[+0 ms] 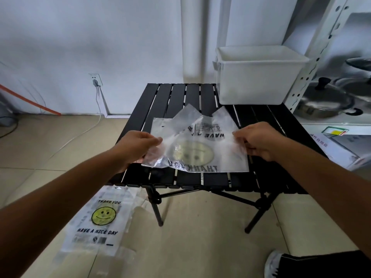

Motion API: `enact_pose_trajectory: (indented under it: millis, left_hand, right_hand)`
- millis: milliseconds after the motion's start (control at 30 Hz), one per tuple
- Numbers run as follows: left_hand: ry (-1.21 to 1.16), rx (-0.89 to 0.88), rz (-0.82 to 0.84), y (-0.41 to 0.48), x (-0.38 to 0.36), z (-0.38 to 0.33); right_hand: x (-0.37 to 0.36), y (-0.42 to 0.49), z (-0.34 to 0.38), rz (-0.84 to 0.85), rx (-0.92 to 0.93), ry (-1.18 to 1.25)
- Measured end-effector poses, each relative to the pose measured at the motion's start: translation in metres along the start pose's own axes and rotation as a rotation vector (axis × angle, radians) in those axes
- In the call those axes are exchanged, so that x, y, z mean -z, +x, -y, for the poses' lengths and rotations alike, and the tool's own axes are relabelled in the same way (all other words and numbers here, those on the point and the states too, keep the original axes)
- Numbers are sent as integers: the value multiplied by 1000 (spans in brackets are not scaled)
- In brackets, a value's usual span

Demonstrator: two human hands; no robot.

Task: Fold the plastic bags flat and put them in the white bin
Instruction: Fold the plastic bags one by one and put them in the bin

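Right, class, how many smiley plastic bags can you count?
2: table bag, held by left hand and right hand; floor bag, lower left. More may lie beneath it.

Looks like a home storage corner. Beige tiled floor (200,249), plain white wall (60,37) with a socket (96,79) and plugged-in cable (97,101), white slotted metal rack (313,63) holding steel pots (321,109) with lids (329,95), black folding slatted desk (160,99).

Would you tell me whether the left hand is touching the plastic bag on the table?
Touching: the head view shows the left hand pinching the left edge of the plastic bag.
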State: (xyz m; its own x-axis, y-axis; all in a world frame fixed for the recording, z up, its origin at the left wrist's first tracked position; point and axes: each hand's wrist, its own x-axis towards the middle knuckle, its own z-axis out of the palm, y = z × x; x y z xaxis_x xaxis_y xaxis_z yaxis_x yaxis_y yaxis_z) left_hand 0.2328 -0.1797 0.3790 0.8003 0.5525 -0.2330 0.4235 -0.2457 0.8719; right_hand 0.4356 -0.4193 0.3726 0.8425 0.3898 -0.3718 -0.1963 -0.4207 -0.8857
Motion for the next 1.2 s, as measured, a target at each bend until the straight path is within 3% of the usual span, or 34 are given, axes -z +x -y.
enact_pose_trajectory:
  millis: [100, 233, 433, 500, 567, 633, 767, 900, 1067, 1200]
  left_hand:
    - [102, 29, -111, 6, -9, -1]
    - [205, 29, -207, 10, -14, 2]
    - [450, -56, -357, 4, -13, 11]
    - [330, -71, -343, 1, -9, 12]
    - [131, -29, -276, -7, -1, 10]
    - [123, 4, -174, -19, 9, 10]
    - [137, -25, 21, -40, 20, 19]
    - [177, -121, 75, -48, 10, 21]
    - [340, -192, -74, -47, -6, 23]
    - [351, -171, -1, -48, -13, 14]
  right_hand:
    - [-7, 8, -5, -128, 107, -86]
    - [-12, 11, -6, -283, 263, -390]
    - [-16, 8, 2, -310, 234, -553]
    - [-15, 10, 3, -259, 201, -438]
    - [-10, 6, 6, -170, 118, -172]
    - [3, -6, 7, -66, 46, -44]
    - [31, -30, -1, 57, 37, -277]
    - [43, -46, -6, 126, -10, -266]
    - [50, -66, -4, 106, -25, -405]
    - [53, -82, -11, 63, -15, -466]
